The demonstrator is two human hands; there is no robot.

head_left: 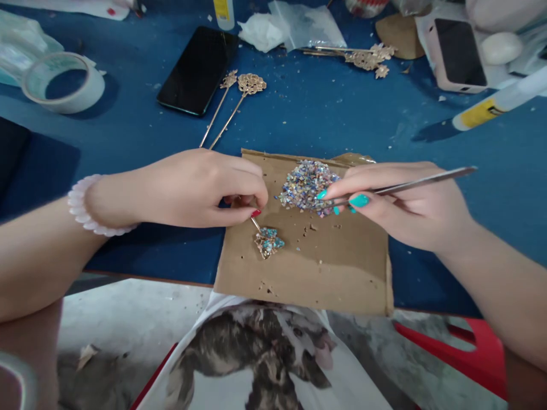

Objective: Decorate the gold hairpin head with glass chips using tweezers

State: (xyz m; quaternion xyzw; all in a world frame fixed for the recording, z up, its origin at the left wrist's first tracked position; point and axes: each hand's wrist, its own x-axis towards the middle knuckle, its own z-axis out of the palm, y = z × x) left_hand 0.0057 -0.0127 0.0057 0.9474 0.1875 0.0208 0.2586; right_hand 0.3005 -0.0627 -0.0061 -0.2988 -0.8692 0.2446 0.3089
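Observation:
My left hand (213, 191) pinches the thin stem of a gold hairpin (269, 243). Its openwork head rests over the cardboard (299, 273), partly covered in blue and turquoise chips. Between the thumb and fingers of my right hand (410, 199) is a pair of metal tweezers (421, 182). Their tips point into a pile of small multicoloured shell-like chips (305, 185) at the back of the cardboard. My fingers partly hide the tips, so I cannot see whether they hold a chip.
Beyond the cardboard lie two gold hairpins (231, 111), a black phone (199, 71) and more hairpins (370, 57). A roll of tape (92, 88) sits at the left. On the right are a glue tube (482, 114) and a pale boxy device with a dark screen (459, 54).

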